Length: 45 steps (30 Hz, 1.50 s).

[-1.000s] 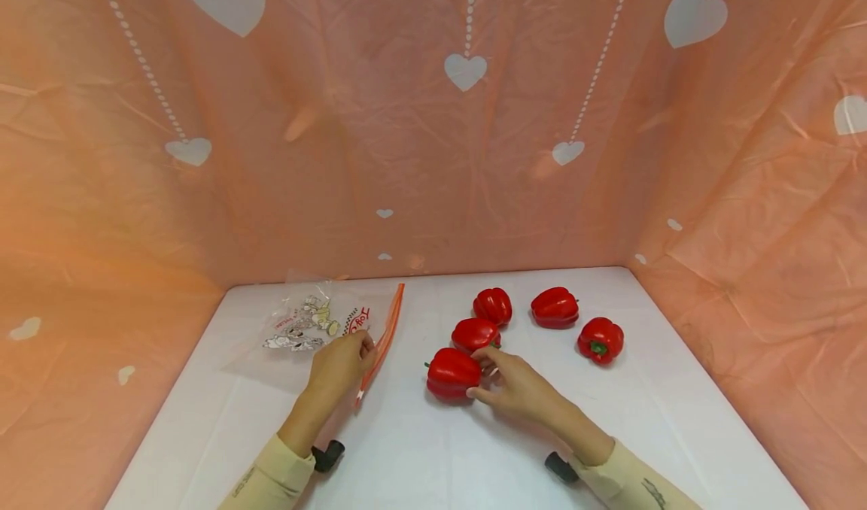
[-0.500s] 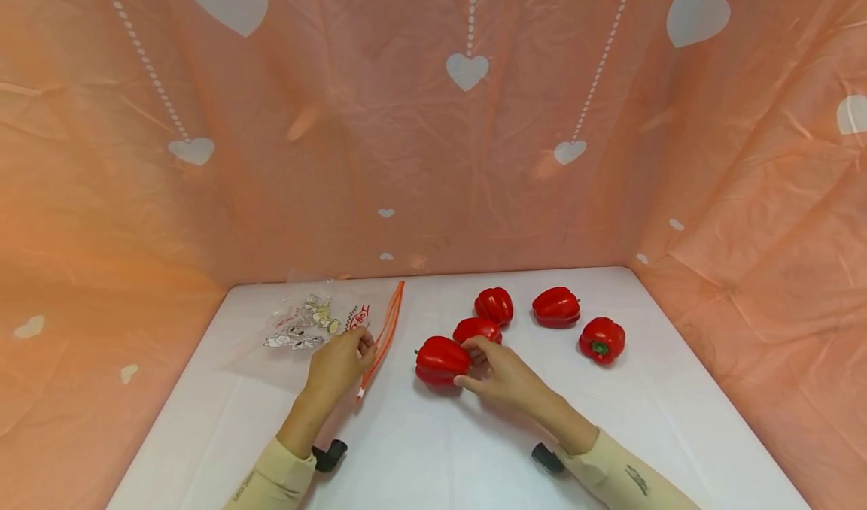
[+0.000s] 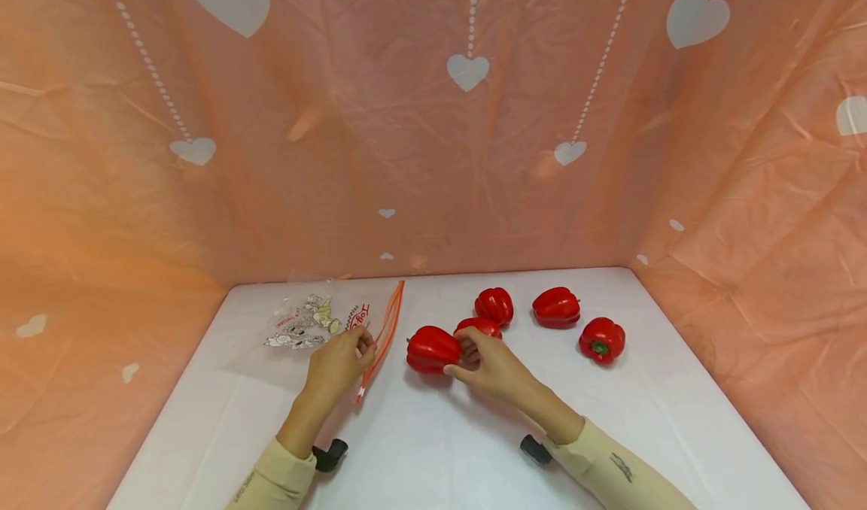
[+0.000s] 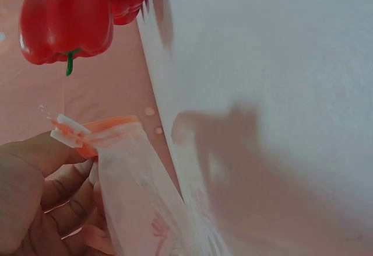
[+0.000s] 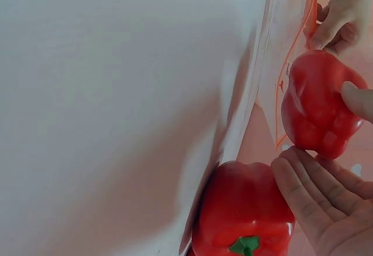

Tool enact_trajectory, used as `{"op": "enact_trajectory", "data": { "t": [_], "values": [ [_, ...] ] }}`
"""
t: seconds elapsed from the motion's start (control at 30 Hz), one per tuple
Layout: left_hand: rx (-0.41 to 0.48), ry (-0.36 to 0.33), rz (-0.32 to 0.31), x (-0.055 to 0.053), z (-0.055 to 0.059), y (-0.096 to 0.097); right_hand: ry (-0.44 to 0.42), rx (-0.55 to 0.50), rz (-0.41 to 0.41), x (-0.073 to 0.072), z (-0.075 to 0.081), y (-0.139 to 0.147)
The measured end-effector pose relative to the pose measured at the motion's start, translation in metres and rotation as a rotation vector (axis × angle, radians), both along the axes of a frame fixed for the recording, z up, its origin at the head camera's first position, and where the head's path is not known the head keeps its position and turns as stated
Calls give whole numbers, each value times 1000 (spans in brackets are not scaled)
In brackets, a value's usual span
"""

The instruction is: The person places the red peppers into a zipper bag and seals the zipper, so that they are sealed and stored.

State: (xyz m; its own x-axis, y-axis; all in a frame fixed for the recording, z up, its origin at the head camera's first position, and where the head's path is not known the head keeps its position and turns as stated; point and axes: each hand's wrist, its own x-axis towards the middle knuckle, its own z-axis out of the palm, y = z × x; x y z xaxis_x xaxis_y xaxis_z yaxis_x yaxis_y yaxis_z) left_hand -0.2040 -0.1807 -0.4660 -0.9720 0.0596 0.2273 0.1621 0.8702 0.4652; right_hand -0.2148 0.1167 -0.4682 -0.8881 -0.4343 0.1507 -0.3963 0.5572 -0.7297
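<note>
My right hand [image 3: 496, 367] grips a red bell pepper [image 3: 432, 350] at its right end, between thumb and fingers, with the green stem pointing left. In the right wrist view that pepper [image 5: 317, 101] is held off the table. My left hand [image 3: 339, 363] pinches the orange-edged opening of a clear zip bag [image 3: 291, 367] printed with cartoon figures. The white slider [image 4: 70, 131] sits near my left thumb in the left wrist view. Another red pepper [image 3: 482, 326] lies just behind my right fingers, partly hidden by them.
Three more red peppers lie farther off: one at the back [image 3: 494, 307], one right of it [image 3: 556, 308], and one with its green stem facing forward [image 3: 601, 341]. All rest on a white table [image 3: 420, 457] backed by an orange curtain [image 3: 433, 156] with white hearts.
My right hand has carried the gripped pepper left and slightly away, off the table and closer to the bag's opening. My left hand stays at the bag's edge.
</note>
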Motion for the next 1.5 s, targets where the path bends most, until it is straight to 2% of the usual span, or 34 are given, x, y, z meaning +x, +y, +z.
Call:
{"op": "enact_trajectory", "data": {
  "t": [0.43, 0.83, 1.1, 1.5],
  "values": [
    [7, 12, 3, -1, 1, 1, -27, 0, -1, -13, 3, -15],
    [21, 86, 9, -2, 5, -2, -35, 16, -30, -21, 3, -22],
    [35, 118, 24, -2, 9, -2, 17, -18, -27, -24, 7, -26],
    [35, 121, 29, -2, 8, -1, 58, -42, -17, -31, 15, -38]
  ]
}}
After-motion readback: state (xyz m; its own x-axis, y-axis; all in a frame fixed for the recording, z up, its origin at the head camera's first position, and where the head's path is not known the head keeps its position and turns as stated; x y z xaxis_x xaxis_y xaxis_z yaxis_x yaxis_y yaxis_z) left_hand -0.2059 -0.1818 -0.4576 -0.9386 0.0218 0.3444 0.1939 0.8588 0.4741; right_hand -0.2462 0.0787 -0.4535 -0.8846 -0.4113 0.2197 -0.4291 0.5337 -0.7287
